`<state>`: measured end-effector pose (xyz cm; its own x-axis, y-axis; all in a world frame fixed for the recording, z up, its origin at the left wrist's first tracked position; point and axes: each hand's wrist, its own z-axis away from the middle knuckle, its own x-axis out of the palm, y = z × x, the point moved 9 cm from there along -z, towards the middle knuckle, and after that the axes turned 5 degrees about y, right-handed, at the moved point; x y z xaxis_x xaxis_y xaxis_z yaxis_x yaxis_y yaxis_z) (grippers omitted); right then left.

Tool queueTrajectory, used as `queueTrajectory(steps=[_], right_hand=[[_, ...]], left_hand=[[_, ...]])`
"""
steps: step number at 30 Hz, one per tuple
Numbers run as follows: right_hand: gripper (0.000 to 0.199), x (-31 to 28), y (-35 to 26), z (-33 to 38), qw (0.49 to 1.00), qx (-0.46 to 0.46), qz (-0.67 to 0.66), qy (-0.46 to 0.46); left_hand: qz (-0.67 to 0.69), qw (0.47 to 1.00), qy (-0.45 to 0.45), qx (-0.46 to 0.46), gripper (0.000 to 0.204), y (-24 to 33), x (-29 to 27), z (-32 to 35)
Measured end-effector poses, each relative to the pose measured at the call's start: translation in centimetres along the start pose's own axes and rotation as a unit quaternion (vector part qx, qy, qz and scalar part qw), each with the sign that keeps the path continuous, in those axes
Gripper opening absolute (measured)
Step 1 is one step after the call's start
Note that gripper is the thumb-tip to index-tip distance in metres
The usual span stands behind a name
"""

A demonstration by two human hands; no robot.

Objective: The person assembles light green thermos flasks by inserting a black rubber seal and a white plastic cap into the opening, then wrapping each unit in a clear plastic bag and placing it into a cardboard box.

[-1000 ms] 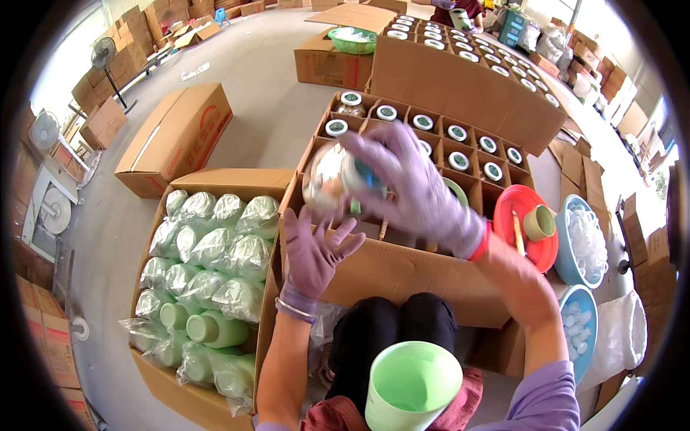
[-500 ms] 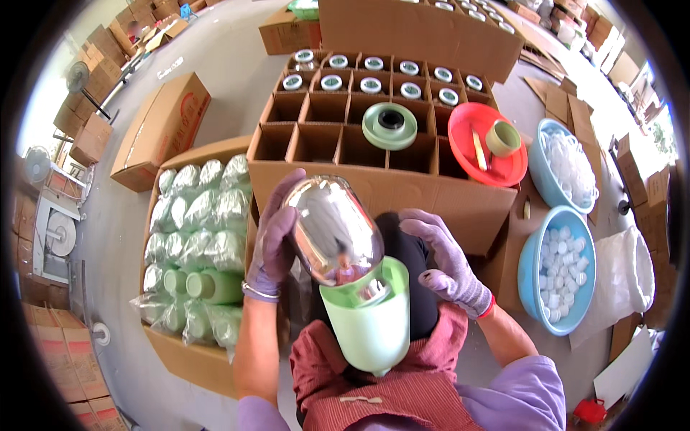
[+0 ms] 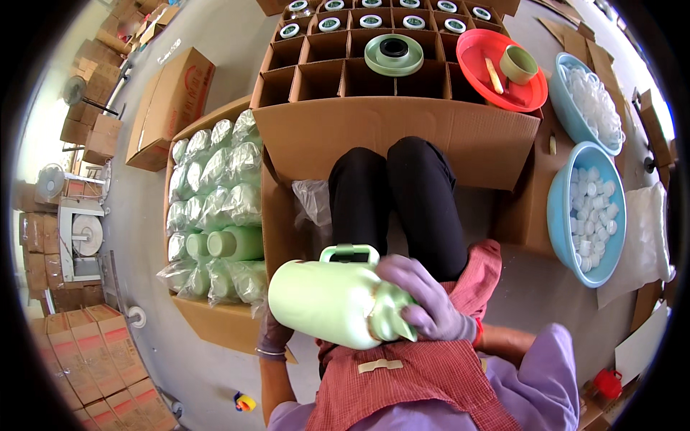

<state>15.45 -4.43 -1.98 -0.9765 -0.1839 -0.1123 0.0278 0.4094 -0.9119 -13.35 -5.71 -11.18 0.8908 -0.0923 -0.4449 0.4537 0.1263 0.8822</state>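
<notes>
Right hand [image 3: 431, 305], gloved in pale purple, curled around the narrow end of a pale green flask [image 3: 338, 302], fingers wrapped and pressing on it. Left hand [image 3: 273, 334], also gloved, mostly hidden under the flask's wide end; grip beneath impossible to make out. Flask lying on its side at lower centre of the frame, over a red checked apron [image 3: 424, 381], handle on top. Just beyond, black-trousered knees [image 3: 402, 194] tucked against a cardboard flap [image 3: 388, 129]. Left of centre, an open carton [image 3: 208, 323] packed with bagged green flask bodies [image 3: 215, 179]. Right of centre, a blue basin [image 3: 557, 215] of white caps, a second basin [image 3: 568, 100] above it. Upper right, a red plate [image 3: 474, 61] bearing a green cup [image 3: 517, 65]. Top centre, a divided carton [image 3: 316, 79] with a green ring-shaped base [image 3: 394, 54] resting across its cells.
</notes>
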Motion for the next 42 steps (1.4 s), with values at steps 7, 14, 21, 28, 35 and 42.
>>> queueTrajectory(steps=[7, 14, 21, 28, 35, 42], right_hand=[[0.087, 4.6, -0.6, -7.4, 0.971, -0.060, -0.195, -0.121], [0.081, 4.4, 0.6, -8.9, 0.979, -0.008, -0.188, -0.079], [0.074, 1.3, -0.8, -9.7, 0.993, -0.063, -0.100, 0.012], [0.059, -4.5, 1.7, -5.5, 0.985, -0.006, -0.140, 0.099], [0.024, -9.8, 8.0, -4.4, 0.958, 0.266, -0.045, -0.094], [0.051, -18.2, 12.5, -26.7, 0.851, -0.056, 0.520, 0.050]], left_hand=[[-0.022, 0.992, 0.049, 0.117, 0.047, -1.9, -0.4, 0.8], [0.111, 0.990, 0.085, 0.009, 0.048, -2.6, 1.2, -1.8], [0.142, 0.984, 0.104, -0.021, 0.049, -1.5, 0.6, -5.6], [-0.078, 0.995, 0.055, 0.017, 0.050, 5.0, -7.0, -14.0], [-0.035, 0.956, -0.272, 0.104, 0.055, 18.5, 3.5, -17.0], [-0.323, 0.821, -0.432, 0.187, 0.052, 15.3, 15.7, -14.4]])
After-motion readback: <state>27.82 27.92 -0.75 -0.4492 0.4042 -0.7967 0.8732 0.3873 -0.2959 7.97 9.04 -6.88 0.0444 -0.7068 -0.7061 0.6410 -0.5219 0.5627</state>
